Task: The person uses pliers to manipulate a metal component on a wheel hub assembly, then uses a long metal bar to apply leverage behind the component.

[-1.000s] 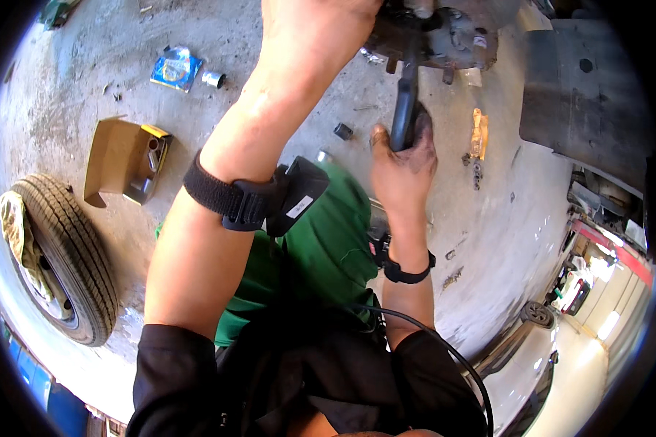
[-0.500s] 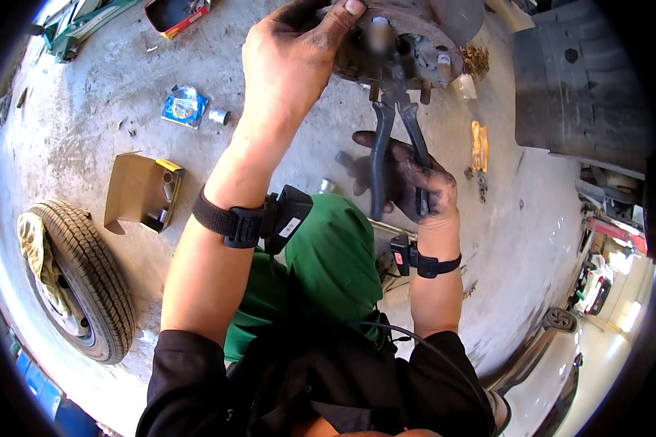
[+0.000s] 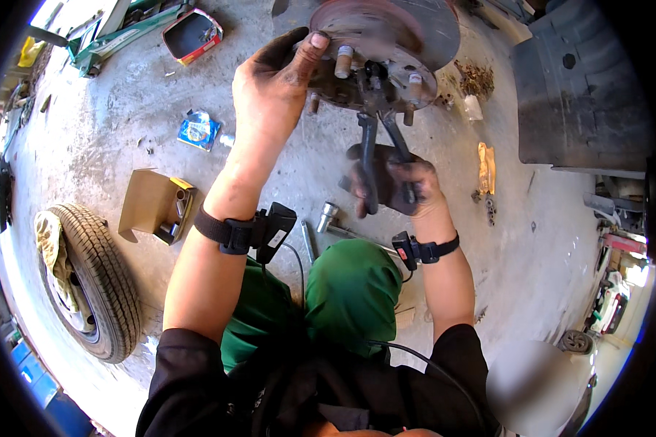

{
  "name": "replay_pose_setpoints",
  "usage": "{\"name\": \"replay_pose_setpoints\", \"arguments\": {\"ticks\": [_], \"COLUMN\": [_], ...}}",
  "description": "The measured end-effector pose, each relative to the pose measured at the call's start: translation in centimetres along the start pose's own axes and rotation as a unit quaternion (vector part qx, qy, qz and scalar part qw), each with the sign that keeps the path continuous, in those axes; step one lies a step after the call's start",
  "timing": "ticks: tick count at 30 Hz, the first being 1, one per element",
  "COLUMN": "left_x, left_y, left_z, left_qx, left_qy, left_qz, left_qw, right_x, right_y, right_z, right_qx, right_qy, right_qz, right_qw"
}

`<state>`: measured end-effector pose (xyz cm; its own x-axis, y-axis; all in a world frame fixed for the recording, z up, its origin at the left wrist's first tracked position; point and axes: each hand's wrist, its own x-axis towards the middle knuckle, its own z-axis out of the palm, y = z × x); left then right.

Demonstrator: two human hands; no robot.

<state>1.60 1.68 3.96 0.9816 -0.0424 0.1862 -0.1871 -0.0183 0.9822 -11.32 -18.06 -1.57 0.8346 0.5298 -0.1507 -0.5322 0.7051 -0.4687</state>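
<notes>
My left hand [image 3: 270,91] grips the left edge of a rusty wheel hub [image 3: 379,73] with threaded studs, its thumb resting on the face, below a brake disc [image 3: 423,25]. My right hand [image 3: 393,186], fingertips darkened with grime, holds pliers [image 3: 369,153] by their spread black handles, with some fingers behind them. The pliers' jaws reach up into the middle of the hub, where their tips are hard to make out.
A tire [image 3: 106,288] with a cloth, an open cardboard box [image 3: 138,204], a blue packet [image 3: 197,135], a red-rimmed tray [image 3: 189,40], a socket wrench [image 3: 328,218] and an orange wrapper [image 3: 486,167] lie on the floor [image 3: 532,233]. Dark panelling [image 3: 568,102] stands at right.
The view has shifted, showing more of the hub and disc. My right hand has loosened its fingers, and the pliers' handles stand apart. My left hand still grips the hub edge.
</notes>
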Motion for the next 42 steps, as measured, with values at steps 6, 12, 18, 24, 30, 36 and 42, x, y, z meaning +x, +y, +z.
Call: {"name": "replay_pose_setpoints", "arguments": {"ticks": [6, 12, 18, 24, 30, 36, 42], "left_x": [0.4, 0.4, 1.8, -0.3, -3.0, -5.6, -7.4], "left_y": [0.2, -1.3, -4.4, -5.8, -7.0, -4.1, -4.6], "left_z": [-0.2, 0.2, -4.5, -4.8, -6.8, 1.3, 2.2], "left_qx": [-0.081, 0.042, 0.327, 0.285, 0.075, 0.169, 0.131], "left_qy": [-0.018, 0.006, -0.057, -0.108, -0.236, -0.18, -0.152], "left_qz": [-0.034, -0.004, 0.172, 0.249, -0.08, -0.082, -0.114], "left_qw": [0.996, 0.999, 0.928, 0.919, 0.966, 0.966, 0.973], "right_x": [1.9, 3.5, 5.7, 5.7, 6.1, 3.8, 4.2], "right_y": [0.6, 3.4, 4.9, 4.8, 4.6, 3.2, 2.6], "right_z": [-2.5, -5.2, -5.9, -7.1, -6.7, -5.3, -5.7], "right_qx": [0.026, 0.011, 0.005, -0.01, -0.035, -0.026, -0.047], "right_qy": [-0.049, -0.05, -0.055, -0.092, -0.063, -0.049, -0.024], "right_qz": [0.04, -0.032, -0.035, -0.088, -0.057, 0.026, 0.068], "right_qw": [0.998, 0.998, 0.998, 0.992, 0.996, 0.998, 0.996]}}
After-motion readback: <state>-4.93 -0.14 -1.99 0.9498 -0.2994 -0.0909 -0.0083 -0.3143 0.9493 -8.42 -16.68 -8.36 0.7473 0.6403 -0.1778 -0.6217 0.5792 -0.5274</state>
